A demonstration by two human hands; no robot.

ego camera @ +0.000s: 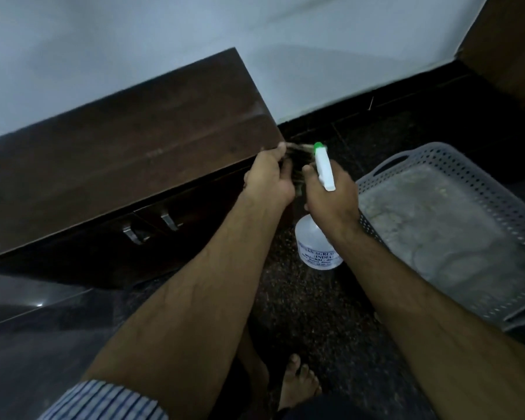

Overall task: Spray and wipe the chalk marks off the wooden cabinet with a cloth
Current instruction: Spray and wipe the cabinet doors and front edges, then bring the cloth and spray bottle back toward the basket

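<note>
A dark wooden cabinet (128, 153) stands against the pale wall, its top showing faint pale marks. My right hand (331, 195) grips a clear spray bottle (317, 247) with a white head and green nozzle, which points toward the cabinet's right corner. My left hand (270, 177) holds a dark cloth (294, 153) bunched in its fingers just in front of the nozzle, at the cabinet's right front corner. The cloth is mostly hidden by the hand and blurred.
A grey perforated plastic basket (431, 159) sits on the dark speckled floor (315, 313) to the right. Two metal handles (152, 225) stick out of the cabinet front. My bare foot (297, 380) is below. A brown panel (509, 50) stands at the far right.
</note>
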